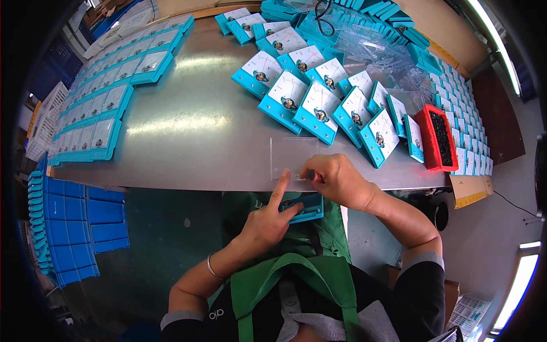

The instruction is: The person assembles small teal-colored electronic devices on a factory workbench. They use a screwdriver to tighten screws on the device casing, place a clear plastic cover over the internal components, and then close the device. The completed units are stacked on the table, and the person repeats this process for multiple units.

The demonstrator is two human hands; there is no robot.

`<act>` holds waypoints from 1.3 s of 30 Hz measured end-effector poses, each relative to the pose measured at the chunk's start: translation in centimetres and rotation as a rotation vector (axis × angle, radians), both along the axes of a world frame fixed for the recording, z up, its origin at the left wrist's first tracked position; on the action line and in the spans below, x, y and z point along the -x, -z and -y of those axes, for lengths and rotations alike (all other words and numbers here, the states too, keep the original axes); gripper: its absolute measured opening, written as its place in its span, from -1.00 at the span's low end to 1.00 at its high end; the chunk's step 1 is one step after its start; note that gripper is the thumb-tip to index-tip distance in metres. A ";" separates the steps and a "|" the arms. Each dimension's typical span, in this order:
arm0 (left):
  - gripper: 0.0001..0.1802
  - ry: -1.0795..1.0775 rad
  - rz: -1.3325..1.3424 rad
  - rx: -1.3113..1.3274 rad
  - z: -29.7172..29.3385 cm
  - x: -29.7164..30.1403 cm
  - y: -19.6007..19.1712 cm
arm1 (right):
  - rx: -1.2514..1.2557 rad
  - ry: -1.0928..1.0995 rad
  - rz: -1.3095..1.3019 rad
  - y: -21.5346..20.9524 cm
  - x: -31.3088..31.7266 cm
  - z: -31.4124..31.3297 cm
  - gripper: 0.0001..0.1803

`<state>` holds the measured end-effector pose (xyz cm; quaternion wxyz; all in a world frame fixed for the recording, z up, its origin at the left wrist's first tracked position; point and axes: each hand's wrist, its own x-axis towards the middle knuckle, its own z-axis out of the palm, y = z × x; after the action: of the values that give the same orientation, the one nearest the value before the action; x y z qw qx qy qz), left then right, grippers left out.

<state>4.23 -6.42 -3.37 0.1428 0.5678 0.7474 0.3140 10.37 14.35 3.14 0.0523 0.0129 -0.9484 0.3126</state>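
The left hand [268, 219] grasps a teal meter housing [305, 206] below the near edge of the metal table [199, 131], index finger extended up onto a clear cover plate [293, 157]. The housing's long axis runs left-right. The plate lies flat at the table edge, near-square. The right hand [336, 179] is clenched around a small tool, barely visible, at the plate's near edge.

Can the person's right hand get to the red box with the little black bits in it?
Probably yes. The right hand rests at the table's near edge, and the red box sits further right on the same metal table. Only bare tabletop and one teal meter lie near the way.
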 end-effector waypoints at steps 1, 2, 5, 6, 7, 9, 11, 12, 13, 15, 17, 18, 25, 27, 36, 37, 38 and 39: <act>-0.47 0.001 0.005 0.012 0.0 0.0 -0.1 | -0.048 -0.012 0.009 -0.2 0.0 0.0 -0.88; -0.47 -0.003 0.006 0.026 0.0 -0.1 -0.1 | -0.048 0.004 0.015 -0.2 0.1 0.1 -0.89; -0.49 -0.015 0.006 0.051 0.0 -0.2 -0.1 | -0.056 0.025 0.037 -0.2 0.4 0.3 -0.88; -0.49 -0.019 0.004 0.045 -0.1 -0.3 -0.2 | -0.063 0.013 0.048 -0.2 0.4 0.2 -0.88; -0.50 -0.022 0.002 0.040 -0.1 -0.3 -0.2 | -0.070 0.001 0.060 -0.3 0.6 0.1 -0.88; -0.51 -0.020 0.002 0.028 0.0 -0.3 0.0 | -0.025 -0.011 0.037 0.1 1.0 0.1 -0.87; -0.52 -0.019 -0.001 0.032 0.0 -0.3 0.3 | 0.004 -0.015 0.029 0.5 1.3 0.0 -0.86; -0.52 -0.019 -0.004 0.042 0.0 -0.3 0.4 | 0.012 -0.012 0.033 0.7 1.4 -0.1 -0.86; -0.52 -0.018 -0.008 0.053 0.0 -0.2 0.5 | 0.019 -0.009 0.037 0.8 1.5 -0.1 -0.86; -0.52 -0.016 -0.027 0.044 0.0 -0.2 0.5 | 0.032 -0.038 0.059 1.1 1.7 -0.4 -0.86; -0.58 -0.019 -0.043 -0.006 0.0 -0.2 0.7 | 0.056 -0.066 0.076 1.1 1.9 -0.5 -0.86; -0.62 -0.024 -0.049 -0.050 -0.1 -0.2 0.8 | 0.073 -0.081 0.081 1.0 2.1 -0.5 -0.86; -0.68 -0.018 -0.069 -0.110 -0.2 -0.1 1.9 | 0.117 -0.137 0.160 -0.3 2.6 -0.8 -0.84; -0.69 -0.022 -0.074 -0.106 -0.2 -0.1 2.0 | 0.131 -0.010 0.214 -2.2 2.6 -0.5 -0.85; -0.59 -0.021 -0.041 0.038 -0.7 -0.7 0.9 | 1.079 0.203 -0.493 -1.2 1.7 2.7 -0.86; -0.59 -0.026 -0.042 0.029 -0.7 -0.7 0.8 | 1.092 0.168 -0.507 -1.0 1.5 2.7 -0.85; -0.59 -0.025 -0.048 0.046 -0.7 -0.7 0.6 | 1.104 0.133 -0.520 -0.6 1.4 2.8 -0.84; -0.59 -0.024 -0.053 0.062 -0.7 -0.6 0.4 | 1.096 0.092 -0.524 -0.3 1.3 2.8 -0.82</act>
<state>4.83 -5.67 -3.73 0.1368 0.5621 0.7672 0.2771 9.08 11.52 3.46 0.2964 0.0194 -0.6045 0.7391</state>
